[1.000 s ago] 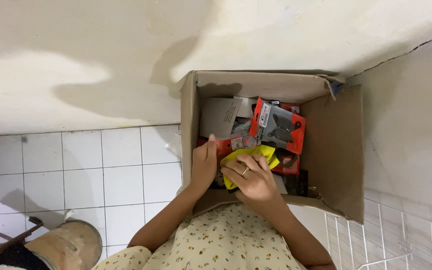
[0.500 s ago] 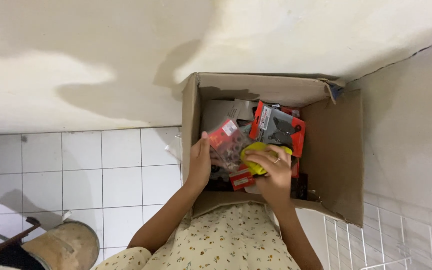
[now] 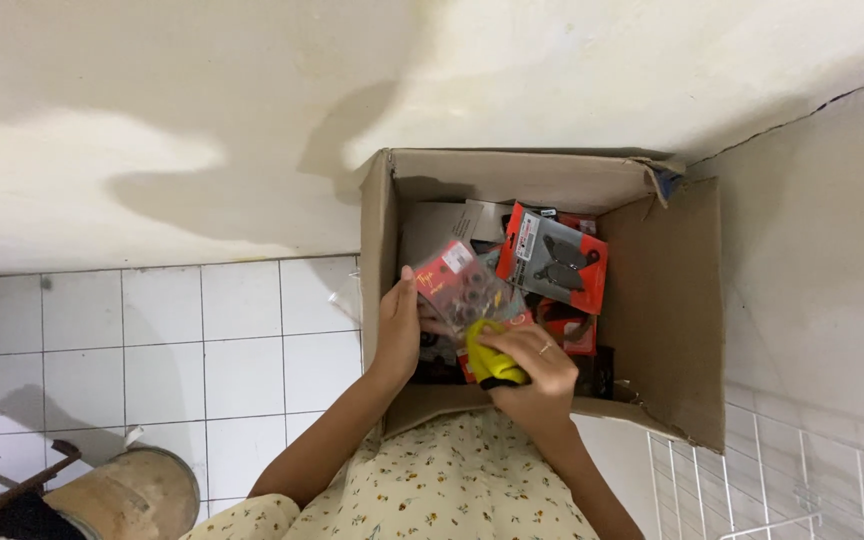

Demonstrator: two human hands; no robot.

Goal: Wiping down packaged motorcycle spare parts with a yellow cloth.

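seen from the head camera, looking straight down: an open cardboard box (image 3: 672, 300) sits on the floor against a cream painted wall (image 3: 252, 120), tucked into a corner where a second pale wall (image 3: 822, 250) meets it along a dark crack. the floor (image 3: 202, 350) to the left is white square tile with grey joints. at the lower left stand a round tan bucket (image 3: 132, 495) and a bit of dark rusty metal (image 3: 2, 490); at the lower right is a white wire rack (image 3: 782, 490).

inside the box lie several red and grey carded packets, the top one (image 3: 557, 262) tilted toward the far right corner. the left hand (image 3: 399, 325) reaches in along the left wall of the box, fingers curled around the edge of a clear packet with a red card (image 3: 457, 285), holding it tilted up. the right hand (image 3: 537, 375), a ring on one finger, is clenched around a yellow cloth (image 3: 492, 362), pressed just below that packet, near the front wall of the box.
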